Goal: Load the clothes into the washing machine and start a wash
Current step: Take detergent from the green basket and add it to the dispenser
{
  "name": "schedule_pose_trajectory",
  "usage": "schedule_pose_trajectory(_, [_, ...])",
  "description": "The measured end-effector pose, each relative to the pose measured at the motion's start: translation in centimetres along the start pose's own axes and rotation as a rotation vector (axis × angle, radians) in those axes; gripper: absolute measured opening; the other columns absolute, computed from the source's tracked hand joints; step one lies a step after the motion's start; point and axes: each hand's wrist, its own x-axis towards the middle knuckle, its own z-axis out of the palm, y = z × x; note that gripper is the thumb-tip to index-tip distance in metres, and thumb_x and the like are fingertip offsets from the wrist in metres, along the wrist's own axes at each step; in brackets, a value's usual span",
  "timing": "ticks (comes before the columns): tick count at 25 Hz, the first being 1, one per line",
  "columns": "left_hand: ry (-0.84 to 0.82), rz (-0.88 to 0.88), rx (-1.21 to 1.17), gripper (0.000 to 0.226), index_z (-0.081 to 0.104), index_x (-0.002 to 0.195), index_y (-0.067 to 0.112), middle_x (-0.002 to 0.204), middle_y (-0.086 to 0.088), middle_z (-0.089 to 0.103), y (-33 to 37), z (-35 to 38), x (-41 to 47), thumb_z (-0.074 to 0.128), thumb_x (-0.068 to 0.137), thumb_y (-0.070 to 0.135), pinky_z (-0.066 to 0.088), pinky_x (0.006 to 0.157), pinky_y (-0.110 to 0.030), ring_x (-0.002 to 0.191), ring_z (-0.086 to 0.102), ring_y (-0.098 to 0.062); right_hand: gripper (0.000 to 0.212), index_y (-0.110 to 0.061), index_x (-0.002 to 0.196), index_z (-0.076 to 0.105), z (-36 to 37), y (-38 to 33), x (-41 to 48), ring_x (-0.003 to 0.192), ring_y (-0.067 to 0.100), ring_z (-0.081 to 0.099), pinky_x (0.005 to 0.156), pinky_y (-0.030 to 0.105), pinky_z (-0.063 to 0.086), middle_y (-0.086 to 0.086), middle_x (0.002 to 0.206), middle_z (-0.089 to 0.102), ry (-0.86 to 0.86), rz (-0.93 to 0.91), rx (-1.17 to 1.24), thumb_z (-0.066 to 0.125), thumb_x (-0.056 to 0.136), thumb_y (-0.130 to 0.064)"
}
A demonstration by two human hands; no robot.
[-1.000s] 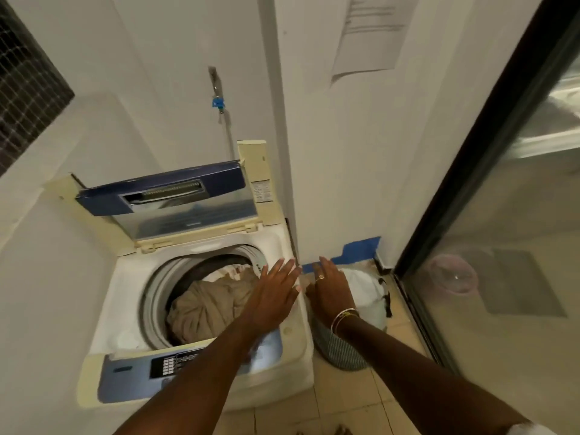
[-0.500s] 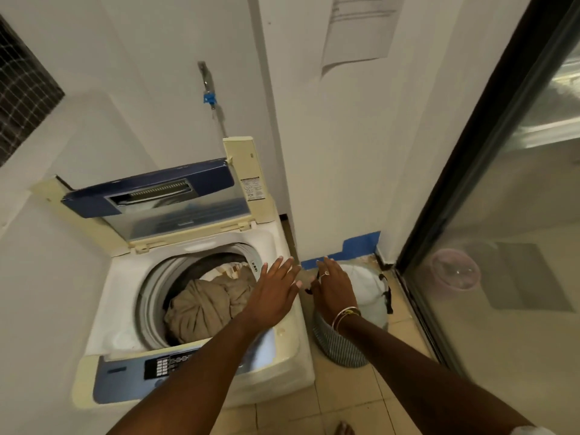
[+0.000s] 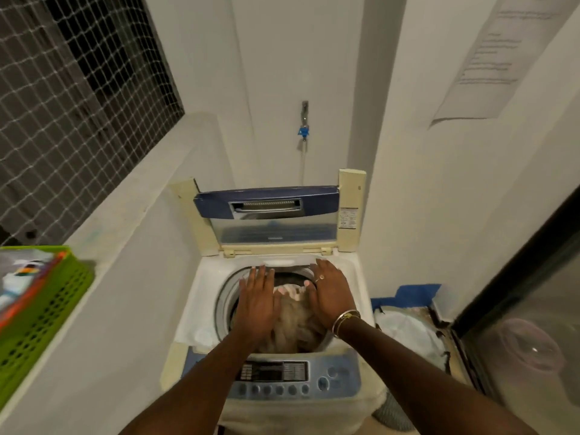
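Both hands, the left hand (image 3: 255,301) and the ringed, bangled right hand (image 3: 329,291), spread flat and empty-palmed above the beige crumpled clothes (image 3: 295,321) in the white top-loading washing machine (image 3: 201,296), perhaps touching them, its blue-trimmed lid (image 3: 273,215) upright.

The tiled floor (image 3: 387,426) carries the washing machine (image 3: 357,284) and laundry basket (image 3: 405,334).

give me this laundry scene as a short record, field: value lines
washing machine: top loader, lid raised
clothes: beige bundle inside the drum
left hand: open, flat, above the drum
right hand: open, flat, above the drum, wears ring and bangles
control panel: front edge, untouched
laundry bag: on floor, right of machine
green basket: on ledge at left
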Motion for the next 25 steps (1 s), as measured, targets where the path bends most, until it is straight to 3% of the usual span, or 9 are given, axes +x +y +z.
schedule_pose_trajectory(3, [0.007, -0.034, 0.01, 0.065, 0.045, 0.146, 0.013, 0.155, -0.014, 0.038, -5.1, 0.1, 0.3, 0.014, 0.099, 0.046, 0.025, 0.118, -0.054, 0.145, 0.033, -0.033, 0.054, -0.018, 0.149, 0.035, 2.7, -3.6, 1.8, 0.148, 0.02, 0.019, 0.121, 0.04, 0.011, 0.004, 0.158, 0.027, -0.047, -0.021, -0.115, 0.032, 0.101, -0.043])
schedule_pose_trajectory(8, [-0.033, -0.024, -0.09, 0.064, 0.037, 0.15, 0.015, 0.16, -0.011, 0.027, -9.5, 1.0, 2.0, 0.015, 0.101, 0.05, 0.012, 0.12, -0.048, 0.15, 0.021, -0.033, 0.055, -0.016, 0.15, 0.032, 5.9, -6.1, 3.5, 0.148, 0.021, 0.017, 0.122, 0.04, 0.013, 0.005, 0.159, 0.025, -0.101, 0.042, -0.164, 0.03, 0.101, -0.043])
schedule_pose_trajectory(12, [-0.044, 0.024, -0.233, 0.053, 0.035, 0.15, 0.015, 0.159, -0.009, 0.031, -10.5, 2.3, 4.2, 0.033, 0.104, 0.041, 0.015, 0.121, -0.041, 0.149, 0.024, -0.028, 0.055, -0.014, 0.147, 0.038, 7.6, -6.2, 5.1, 0.143, 0.021, 0.03, 0.12, 0.038, 0.021, 0.007, 0.153, 0.037, -0.069, 0.143, -0.114, 0.035, 0.1, -0.043])
schedule_pose_trajectory(14, [-0.033, 0.018, -0.326, 0.049, 0.04, 0.146, 0.014, 0.151, -0.009, 0.043, -10.4, 3.0, 4.9, 0.038, 0.104, 0.039, 0.028, 0.118, -0.04, 0.143, 0.036, -0.026, 0.054, -0.013, 0.142, 0.044, 8.6, -5.8, 5.7, 0.136, 0.023, 0.042, 0.115, 0.037, 0.031, 0.007, 0.144, 0.048, -0.038, 0.24, -0.008, 0.041, 0.098, -0.044])
schedule_pose_trajectory(16, [-0.001, -0.077, -0.483, 0.041, 0.048, 0.138, 0.014, 0.136, -0.006, 0.056, -9.7, 3.0, 5.8, 0.04, 0.104, 0.036, 0.042, 0.103, -0.03, 0.127, 0.051, -0.019, 0.053, -0.016, 0.135, 0.05, 9.8, -5.0, 6.8, 0.126, 0.024, 0.052, 0.109, 0.038, 0.041, 0.004, 0.133, 0.057, -0.006, 0.376, 0.166, 0.042, 0.095, -0.049])
schedule_pose_trajectory(18, [-0.013, -0.24, -0.67, 0.037, 0.051, 0.134, 0.013, 0.128, -0.004, 0.059, -8.9, 3.0, 6.7, 0.037, 0.105, 0.032, 0.039, 0.092, -0.024, 0.118, 0.054, -0.013, 0.05, -0.015, 0.128, 0.054, 10.9, -4.3, 7.6, 0.118, 0.026, 0.057, 0.103, 0.036, 0.045, 0.007, 0.125, 0.062, 0.009, 0.497, 0.297, 0.043, 0.093, -0.049])
schedule_pose_trajectory(21, [-0.113, -0.503, -0.881, 0.045, 0.047, 0.142, 0.013, 0.136, -0.006, 0.054, -8.2, 4.5, 8.3, 0.03, 0.107, 0.035, 0.036, 0.102, -0.028, 0.127, 0.05, -0.022, 0.041, -0.007, 0.126, 0.054, 12.3, -2.9, 9.3, 0.115, 0.032, 0.057, 0.095, 0.031, 0.04, 0.014, 0.124, 0.061, -0.001, 0.762, 0.521, 0.047, 0.098, -0.036])
schedule_pose_trajectory(25, [-0.241, -0.814, -1.251, 0.05, 0.046, 0.142, 0.013, 0.138, -0.008, 0.054, -7.8, 8.8, 11.2, 0.035, 0.103, 0.043, 0.04, 0.109, -0.042, 0.123, 0.053, -0.026, 0.04, -0.004, 0.131, 0.05, 14.3, -0.8, 11.9, 0.119, 0.033, 0.056, 0.1, 0.036, 0.042, 0.017, 0.128, 0.059, -0.057, 1.033, 0.775, 0.045, 0.099, -0.026])
